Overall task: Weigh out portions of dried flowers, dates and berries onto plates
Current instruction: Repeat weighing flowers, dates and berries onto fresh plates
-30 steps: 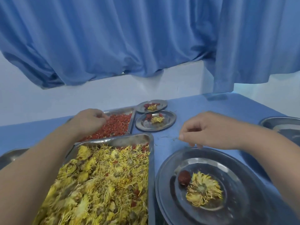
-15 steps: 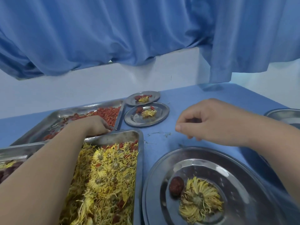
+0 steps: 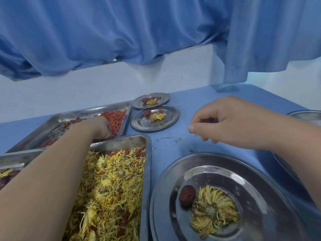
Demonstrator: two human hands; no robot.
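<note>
My left hand (image 3: 97,126) reaches into the far steel tray (image 3: 86,113), its fingers curled down into the red berries (image 3: 116,117); the fingertips are buried. My forearm crosses the near tray (image 3: 121,141) full of yellow dried flowers (image 3: 112,188). My right hand (image 3: 225,120) hovers above the blue table (image 3: 191,101), fingers loosely curled, thumb against the index finger, nothing visible in it. Below it a large steel plate (image 3: 165,188) holds one dark red date (image 3: 187,195) and one dried flower (image 3: 212,218).
Two small filled plates stand behind, one nearer (image 3: 139,122) and one farther (image 3: 163,100). A third tray with dark dates (image 3: 7,176) shows at the left edge. More steel plates (image 3: 305,115) sit at the right edge. A blue curtain (image 3: 156,32) hangs over the wall behind.
My left hand has dropped from above the berries into them, nearer the tray's front edge. The view has shifted left and down. My right hand has kept its curled pose.
</note>
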